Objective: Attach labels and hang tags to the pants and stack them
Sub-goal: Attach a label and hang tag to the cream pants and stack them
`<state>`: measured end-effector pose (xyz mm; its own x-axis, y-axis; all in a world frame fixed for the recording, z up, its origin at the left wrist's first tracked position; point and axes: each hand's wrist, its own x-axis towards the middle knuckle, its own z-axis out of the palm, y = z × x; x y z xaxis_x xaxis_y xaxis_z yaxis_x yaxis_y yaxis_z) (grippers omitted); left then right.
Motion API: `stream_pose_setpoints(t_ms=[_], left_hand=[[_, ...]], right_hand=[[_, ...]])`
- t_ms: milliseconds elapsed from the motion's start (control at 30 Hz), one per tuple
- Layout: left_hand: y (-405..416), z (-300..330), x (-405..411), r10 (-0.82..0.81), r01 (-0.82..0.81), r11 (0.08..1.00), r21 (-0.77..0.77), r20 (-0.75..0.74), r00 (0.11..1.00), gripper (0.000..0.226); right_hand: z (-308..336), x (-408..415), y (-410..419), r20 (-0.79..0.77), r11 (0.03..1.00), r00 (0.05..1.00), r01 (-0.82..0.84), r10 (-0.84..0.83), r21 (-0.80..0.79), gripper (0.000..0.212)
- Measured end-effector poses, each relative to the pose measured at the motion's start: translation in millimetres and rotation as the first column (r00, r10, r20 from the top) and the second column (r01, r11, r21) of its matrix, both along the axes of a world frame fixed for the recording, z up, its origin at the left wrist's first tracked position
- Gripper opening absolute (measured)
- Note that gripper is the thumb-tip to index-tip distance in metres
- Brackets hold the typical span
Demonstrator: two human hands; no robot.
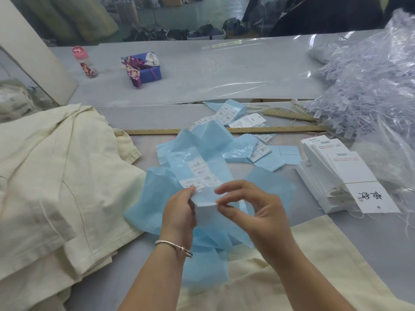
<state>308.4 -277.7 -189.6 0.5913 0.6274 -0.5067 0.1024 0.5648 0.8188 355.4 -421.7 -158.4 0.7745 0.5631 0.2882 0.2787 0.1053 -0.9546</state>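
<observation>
A long blue backing strip (195, 167) with white printed labels (197, 173) on it runs from the table middle toward me. My left hand (179, 209) pinches the strip's near end beside a label. My right hand (249, 209) pinches the white edge of that same end between thumb and forefinger. Cream pants (292, 265) lie flat under my forearms at the bottom. A pile of cream pants (56, 176) sits at the left. White hang tags (343, 173) are stacked at the right.
More blue strips and loose labels (233, 115) lie beyond, along a wooden ruler (224, 130). A heap of clear plastic tag fasteners (368, 86) fills the right. A pink-capped bottle (85, 62) and a blue box (146, 68) stand far back.
</observation>
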Motion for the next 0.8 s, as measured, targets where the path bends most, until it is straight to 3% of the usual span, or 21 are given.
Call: stream_pose_setpoints(t_ms=[67,133,267,333,400,433,467,567,667,800], left_hand=[[10.7,-9.9,-2.3,0.051,-0.032,0.988,0.15,-0.127,0.991,0.02],[23.4,-19.0,-8.9,0.06,0.057,0.923,0.382,-0.286,0.956,0.026],[22.9,-16.3,-32.6,0.161,0.274,0.686,0.674,-0.508,0.846,0.014],[6.7,-7.0,-42.3,0.28,0.315,0.464,0.828,-0.474,0.835,0.031],[-20.6,8.9,-46.0,0.274,0.248,0.294,0.923,-0.329,0.904,0.032],[-38.7,18.9,-46.3,0.195,0.177,0.322,0.93,-0.248,0.949,0.022],[-59.6,28.2,-47.4,0.099,0.126,0.42,0.899,-0.184,0.978,0.011],[-121.5,47.0,-47.6,-0.146,0.124,0.758,0.64,-0.018,0.989,0.032],[-173.6,54.9,-40.8,-0.17,0.112,0.865,0.489,0.075,0.983,0.045],[-228.8,69.0,-25.3,0.047,-0.117,0.937,0.328,0.213,0.976,0.029]], right_hand=[[5.8,-0.8,-11.4,-0.399,0.97,0.905,-0.049,0.144,0.24,0.013],[9.5,2.6,-24.8,-0.578,0.949,0.792,-0.005,0.197,0.316,0.021],[14.2,6.0,-49.4,-0.67,0.984,0.736,0.033,0.095,0.175,0.017],[12.4,5.8,-62.6,-0.699,0.99,0.715,0.077,0.03,0.122,0.015],[11.5,4.2,-77.6,-0.722,0.983,0.692,0.108,0.033,0.149,0.02],[11.9,2.9,-85.7,-0.738,0.972,0.672,0.127,0.062,0.198,0.025],[12.9,1.2,-93.9,-0.757,0.954,0.644,0.149,0.106,0.26,0.031],[16.1,-7.6,-118.7,-0.791,0.878,0.545,0.19,0.277,0.439,0.043],[19.5,-19.2,-144.3,-0.761,0.823,0.513,0.169,0.397,0.543,0.042],[26.8,-31.4,-181.2,-0.724,0.79,0.509,0.13,0.465,0.599,0.047]])
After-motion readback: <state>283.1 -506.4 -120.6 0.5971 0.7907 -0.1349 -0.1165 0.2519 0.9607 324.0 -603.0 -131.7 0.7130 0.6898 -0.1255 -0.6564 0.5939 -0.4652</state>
